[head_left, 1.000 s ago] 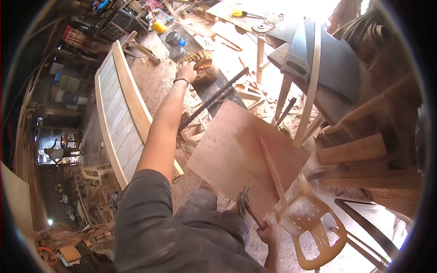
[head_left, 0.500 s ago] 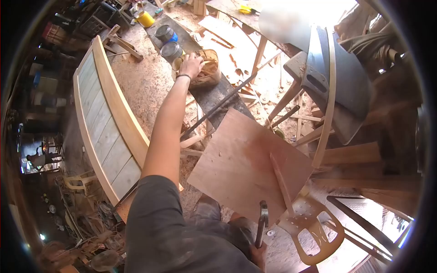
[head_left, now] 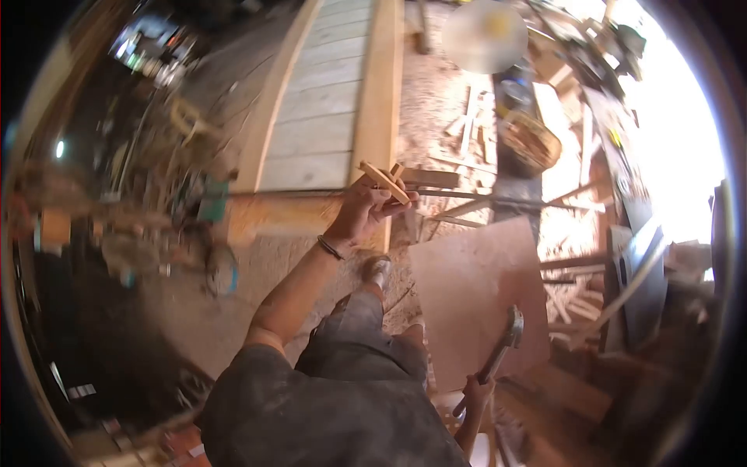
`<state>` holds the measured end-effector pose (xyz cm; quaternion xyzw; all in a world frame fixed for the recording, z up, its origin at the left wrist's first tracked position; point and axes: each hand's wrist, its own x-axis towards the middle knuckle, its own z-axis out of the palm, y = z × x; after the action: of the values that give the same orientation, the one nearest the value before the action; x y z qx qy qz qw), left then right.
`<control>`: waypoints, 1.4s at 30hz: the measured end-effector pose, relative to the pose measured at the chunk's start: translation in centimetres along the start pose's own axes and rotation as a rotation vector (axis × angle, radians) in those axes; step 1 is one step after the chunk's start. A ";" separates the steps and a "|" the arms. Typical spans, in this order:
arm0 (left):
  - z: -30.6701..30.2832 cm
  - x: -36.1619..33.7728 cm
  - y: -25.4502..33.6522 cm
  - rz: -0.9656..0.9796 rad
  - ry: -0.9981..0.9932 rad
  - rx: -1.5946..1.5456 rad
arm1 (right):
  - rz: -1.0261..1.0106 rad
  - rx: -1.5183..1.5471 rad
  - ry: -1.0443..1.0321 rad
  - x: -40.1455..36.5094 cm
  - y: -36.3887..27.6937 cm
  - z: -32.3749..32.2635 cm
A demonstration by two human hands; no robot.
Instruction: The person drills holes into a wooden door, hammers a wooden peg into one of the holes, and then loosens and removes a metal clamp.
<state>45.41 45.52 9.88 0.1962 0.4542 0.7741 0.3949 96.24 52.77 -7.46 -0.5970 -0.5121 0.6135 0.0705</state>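
Note:
My left hand (head_left: 360, 210), with a dark band at the wrist, is raised in front of my body. Its fingers pinch small wooden pieces (head_left: 383, 184), which lie crosswise over each other. My right hand (head_left: 476, 388) is closed round the handle of a hammer (head_left: 504, 345), its metal head pointing up and away from me. Behind the hammer is a flat sheet of plywood (head_left: 467, 280). Beyond my left hand lies a long panel (head_left: 319, 128) of pale planks in a wooden frame, its near end close to the hand.
A container of wood offcuts (head_left: 531, 142) stands on a dark plank (head_left: 515, 175). A thin dark bar (head_left: 498, 199) crosses right of my left hand. Wood scraps and sawdust cover the ground. Dark curved boards (head_left: 642, 272) stand at the right.
My left hand has come back from the offcut container with small wooden pieces in it. The view has turned left. My right hand still grips the hammer, now higher in view.

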 end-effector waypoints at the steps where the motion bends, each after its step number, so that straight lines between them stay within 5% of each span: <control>1: -2.0 -2.6 1.2 0.023 0.063 -0.037 | -0.034 -0.021 -0.035 0.0 -1.4 0.6; 8: -17.1 -16.9 4.8 0.227 0.494 -0.147 | -0.275 -0.124 -0.254 -3.1 -8.8 12.9; 13: -30.9 -25.5 7.6 0.142 0.684 0.022 | -0.166 -0.179 -0.357 -7.2 -9.0 26.9; 16: -37.4 -29.5 8.3 0.172 0.764 -0.138 | -0.130 -0.286 -0.450 -11.9 -9.1 35.8; 20: -44.2 -33.1 9.1 0.006 0.874 0.352 | -0.253 -0.612 -0.546 -17.3 -10.4 42.5; 22: -46.1 -33.8 9.0 0.144 0.918 0.423 | -0.434 -0.856 -0.551 -19.1 -11.5 44.3; 24: -46.2 -33.5 9.6 0.171 1.010 0.410 | -0.378 -0.999 -0.624 -20.6 -11.9 45.2; 27: -46.6 -33.4 9.0 0.252 0.884 0.132 | -0.352 -0.984 -0.605 -22.7 -14.0 46.5; 31: -44.0 -32.1 9.9 -0.037 0.806 0.285 | -0.403 -1.054 -0.467 -23.6 -15.2 45.5; 36: -46.3 -28.2 3.4 -0.270 0.694 0.430 | -0.345 -0.974 -0.292 -22.8 -14.8 43.6; 38: -46.4 -25.7 2.3 -0.267 0.629 0.377 | -0.311 -0.901 -0.254 -21.8 -14.1 42.0; 40: -48.5 -21.8 -2.1 -0.064 0.542 0.537 | -0.298 -0.869 -0.209 -20.1 -13.4 40.6; 42: -45.9 -17.9 -1.2 -0.196 0.520 0.648 | -0.298 -0.853 -0.195 -18.2 -13.8 39.6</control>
<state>26.45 6.52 -13.61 0.0643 0.7748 0.5739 0.2571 62.17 24.95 4.93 -0.4320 -0.8034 0.3844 -0.1423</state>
